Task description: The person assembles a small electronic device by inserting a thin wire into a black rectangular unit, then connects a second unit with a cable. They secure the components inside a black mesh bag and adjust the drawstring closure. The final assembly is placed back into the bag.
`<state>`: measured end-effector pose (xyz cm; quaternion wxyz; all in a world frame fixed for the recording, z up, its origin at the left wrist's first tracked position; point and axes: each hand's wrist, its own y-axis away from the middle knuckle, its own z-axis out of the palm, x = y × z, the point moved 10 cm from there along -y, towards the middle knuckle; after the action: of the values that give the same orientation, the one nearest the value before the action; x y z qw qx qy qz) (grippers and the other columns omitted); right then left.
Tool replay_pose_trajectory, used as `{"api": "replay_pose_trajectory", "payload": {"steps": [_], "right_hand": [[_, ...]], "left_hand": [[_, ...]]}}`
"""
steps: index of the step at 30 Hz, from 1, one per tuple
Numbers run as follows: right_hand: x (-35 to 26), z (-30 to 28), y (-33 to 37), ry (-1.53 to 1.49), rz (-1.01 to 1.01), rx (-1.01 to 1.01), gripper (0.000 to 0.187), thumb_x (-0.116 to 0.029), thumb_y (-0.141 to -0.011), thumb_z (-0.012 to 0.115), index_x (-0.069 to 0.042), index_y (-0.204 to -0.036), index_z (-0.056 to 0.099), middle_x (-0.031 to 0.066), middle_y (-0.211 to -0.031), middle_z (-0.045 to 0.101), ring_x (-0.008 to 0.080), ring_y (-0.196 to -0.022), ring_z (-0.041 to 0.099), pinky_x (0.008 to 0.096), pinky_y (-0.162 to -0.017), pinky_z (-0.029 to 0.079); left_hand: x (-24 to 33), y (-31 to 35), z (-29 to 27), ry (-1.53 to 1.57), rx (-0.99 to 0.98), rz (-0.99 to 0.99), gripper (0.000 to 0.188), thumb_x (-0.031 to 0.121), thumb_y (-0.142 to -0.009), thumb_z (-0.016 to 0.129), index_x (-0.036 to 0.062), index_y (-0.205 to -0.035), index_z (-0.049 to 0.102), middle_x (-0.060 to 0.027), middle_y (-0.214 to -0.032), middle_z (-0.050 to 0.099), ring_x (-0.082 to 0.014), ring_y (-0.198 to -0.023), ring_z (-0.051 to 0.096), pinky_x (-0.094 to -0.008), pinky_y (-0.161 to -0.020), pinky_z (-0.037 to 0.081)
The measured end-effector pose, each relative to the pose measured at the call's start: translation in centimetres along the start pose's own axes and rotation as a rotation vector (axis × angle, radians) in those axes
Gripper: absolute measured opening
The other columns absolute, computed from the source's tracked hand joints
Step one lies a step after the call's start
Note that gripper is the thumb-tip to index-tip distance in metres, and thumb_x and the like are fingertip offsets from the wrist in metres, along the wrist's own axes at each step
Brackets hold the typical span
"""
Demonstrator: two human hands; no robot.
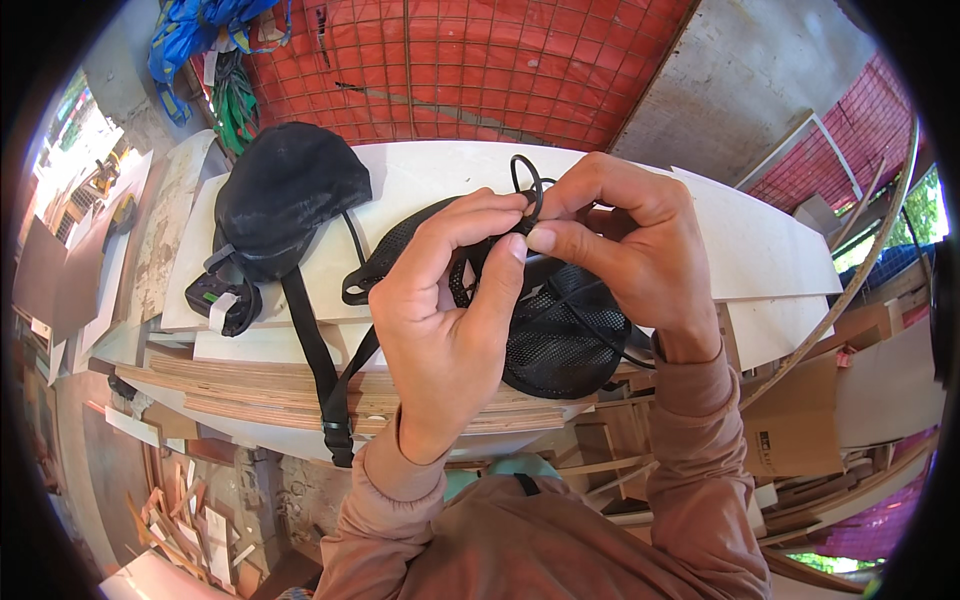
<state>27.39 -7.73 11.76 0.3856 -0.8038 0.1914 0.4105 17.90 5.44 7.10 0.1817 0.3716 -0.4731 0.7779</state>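
My left hand and my right hand meet above the white board, thumbs and fingertips pinching a thin black cord. Part of the cord stands up in a small loop over the fingertips. The exact bit between the fingers is mostly covered. Below my hands lies a black mesh piece with cords and edging, partly hidden by them. To the left rests a rounded black fabric cap. From it a black strap with a buckle hangs over the board's near edge.
A small black device with a white strip sits beside the cap. Stacked plywood sheets lie along the near side of the white board. Behind stands a wire grid over red sheeting. Wood scraps lie lower left, a cardboard box right.
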Motion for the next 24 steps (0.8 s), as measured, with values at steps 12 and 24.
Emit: {"api": "replay_pose_trajectory", "payload": {"steps": [12,24], "right_hand": [[-0.33,-0.22,0.22,0.035,-0.038,0.021,0.013,-0.006,-0.091,0.086,0.000,-0.101,0.079,0.0041,-0.093,0.076,0.0097,-0.083,0.070,0.0258,-0.072,0.058],[-0.31,-0.51,0.22,0.014,0.006,0.031,0.013,-0.006,-0.094,0.083,0.000,-0.104,0.079,0.0043,-0.093,0.075,0.0080,-0.081,0.065,0.0258,-0.071,0.054]], "left_hand": [[-0.15,-0.04,0.17,0.028,-0.017,-0.032,0.020,-0.007,-0.098,0.071,-0.0069,-0.118,0.072,-0.0187,-0.123,0.075,-0.0229,-0.120,0.069,-0.0361,-0.109,0.051],[-0.96,0.23,0.13,-0.018,-0.089,-0.026,0.039,-0.002,-0.089,0.082,-0.0050,-0.126,0.068,-0.0190,-0.137,0.067,-0.0186,-0.116,0.068,-0.0320,-0.102,0.054]]}}
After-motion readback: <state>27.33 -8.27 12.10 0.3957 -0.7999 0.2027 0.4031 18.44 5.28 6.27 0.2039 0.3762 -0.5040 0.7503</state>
